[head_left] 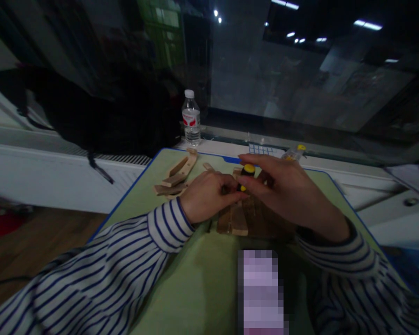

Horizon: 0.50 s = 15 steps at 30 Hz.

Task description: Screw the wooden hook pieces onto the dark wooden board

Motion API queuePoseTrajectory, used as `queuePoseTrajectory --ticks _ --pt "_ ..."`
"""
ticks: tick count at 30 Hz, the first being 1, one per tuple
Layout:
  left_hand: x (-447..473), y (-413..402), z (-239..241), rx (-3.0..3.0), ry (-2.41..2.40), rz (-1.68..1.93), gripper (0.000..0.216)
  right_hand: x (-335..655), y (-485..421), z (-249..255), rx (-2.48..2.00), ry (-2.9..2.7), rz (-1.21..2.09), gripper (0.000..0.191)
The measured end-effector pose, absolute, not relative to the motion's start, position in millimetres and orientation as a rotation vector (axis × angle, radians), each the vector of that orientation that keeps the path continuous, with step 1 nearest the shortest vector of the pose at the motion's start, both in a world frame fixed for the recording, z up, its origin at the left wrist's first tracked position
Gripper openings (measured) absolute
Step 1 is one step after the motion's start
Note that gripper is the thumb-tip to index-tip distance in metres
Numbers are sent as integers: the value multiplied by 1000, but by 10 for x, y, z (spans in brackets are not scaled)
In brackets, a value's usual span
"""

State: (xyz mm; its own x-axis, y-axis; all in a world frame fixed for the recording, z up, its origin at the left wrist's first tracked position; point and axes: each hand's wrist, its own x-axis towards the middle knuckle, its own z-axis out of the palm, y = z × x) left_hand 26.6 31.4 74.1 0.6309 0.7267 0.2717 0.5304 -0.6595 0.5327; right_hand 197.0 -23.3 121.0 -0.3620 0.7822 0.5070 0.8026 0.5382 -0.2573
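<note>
My right hand grips a short screwdriver with a black and yellow handle, thumb and fingers round its top. The handle stands roughly upright; its tip is hidden. Close against its lower end, my left hand is closed in a pinch, and what lies between the fingertips cannot be seen. Under both hands is a brown wooden board, with a paler wooden strip lying on it. Several loose wooden pieces, some curved and drilled with holes, lie left of my left hand.
The green table has a blue edge. A pixelated pale object lies near me. Beyond the table, a water bottle and a clear packet with yellow parts stand by the window. A black bag sits at left.
</note>
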Motion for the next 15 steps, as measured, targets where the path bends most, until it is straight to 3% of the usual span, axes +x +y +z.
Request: queuePoseTrajectory --ticks 15 --pt "202 387 743 2440 772 561 30 1949 -241 1215 -1274 -2223 -92 22"
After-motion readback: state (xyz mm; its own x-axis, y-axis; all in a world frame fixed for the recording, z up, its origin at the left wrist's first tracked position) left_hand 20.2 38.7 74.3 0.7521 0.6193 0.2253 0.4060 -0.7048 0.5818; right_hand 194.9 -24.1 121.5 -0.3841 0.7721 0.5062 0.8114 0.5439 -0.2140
